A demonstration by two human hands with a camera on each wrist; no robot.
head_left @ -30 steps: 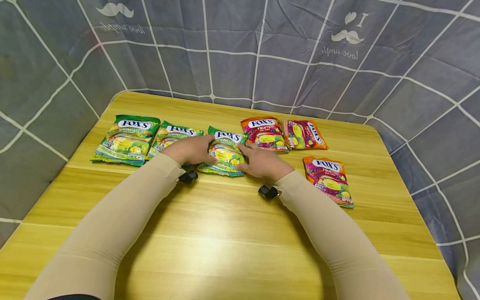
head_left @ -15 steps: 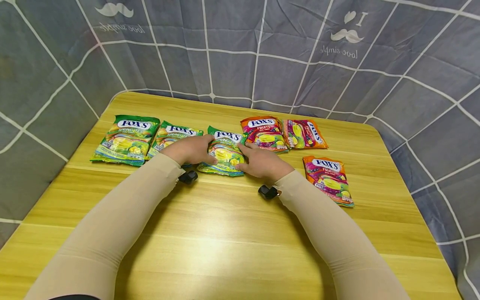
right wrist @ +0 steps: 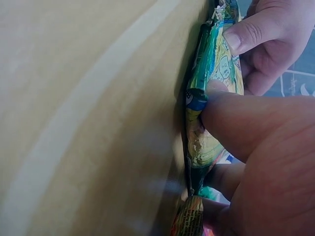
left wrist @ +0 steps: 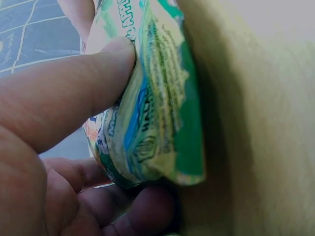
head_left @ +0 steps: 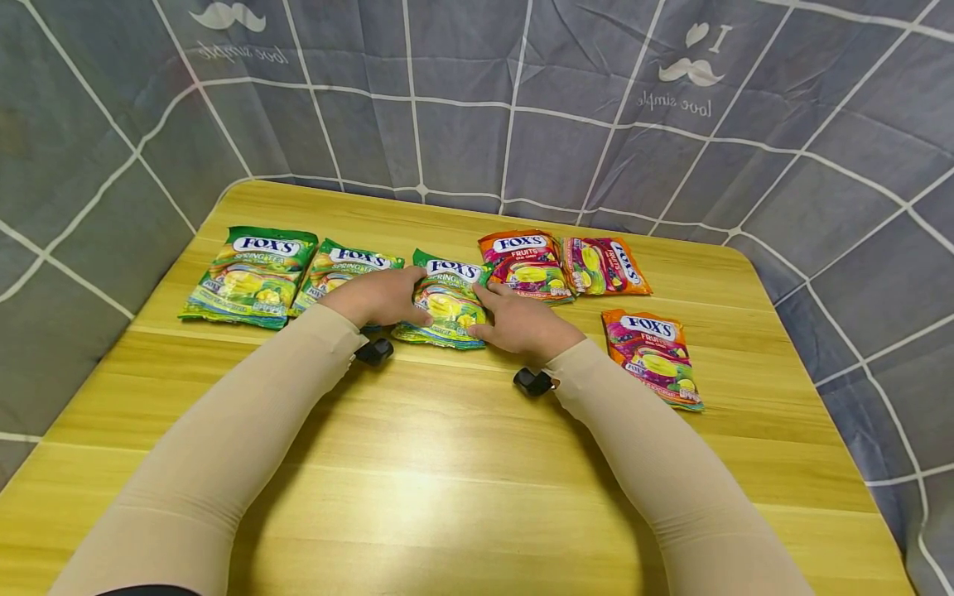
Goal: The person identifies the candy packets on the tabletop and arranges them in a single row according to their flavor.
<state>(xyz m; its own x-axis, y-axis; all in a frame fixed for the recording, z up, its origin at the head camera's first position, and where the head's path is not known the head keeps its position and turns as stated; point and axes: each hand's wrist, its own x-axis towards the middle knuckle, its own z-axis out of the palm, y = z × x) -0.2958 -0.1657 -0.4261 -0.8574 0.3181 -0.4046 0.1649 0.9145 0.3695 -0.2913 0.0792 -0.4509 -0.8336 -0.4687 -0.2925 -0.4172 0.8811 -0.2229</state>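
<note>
A green Fox's candy bag [head_left: 450, 302] lies at mid-table between my two hands, label up. My left hand [head_left: 380, 296] holds its left side; in the left wrist view the thumb [left wrist: 74, 93] presses on the bag's face while the other fingers curl around its side. From the opposite side my right hand [head_left: 527, 323] grips it, and in the right wrist view the thumb [right wrist: 241, 118] lies on top, with fingers at the side edge. A second green candy bag [head_left: 343, 265] is partly hidden behind my left hand. Farther left lies another green candy bag [head_left: 253, 281].
Right of centre, an orange and purple candy bag [head_left: 527, 269] adjoins another one turned sideways [head_left: 605, 266]. A third orange and purple bag [head_left: 653, 360] lies nearer, beside my right forearm. A grey tiled-pattern curtain [head_left: 469, 141] surrounds the wooden table's [head_left: 417, 463] back and sides.
</note>
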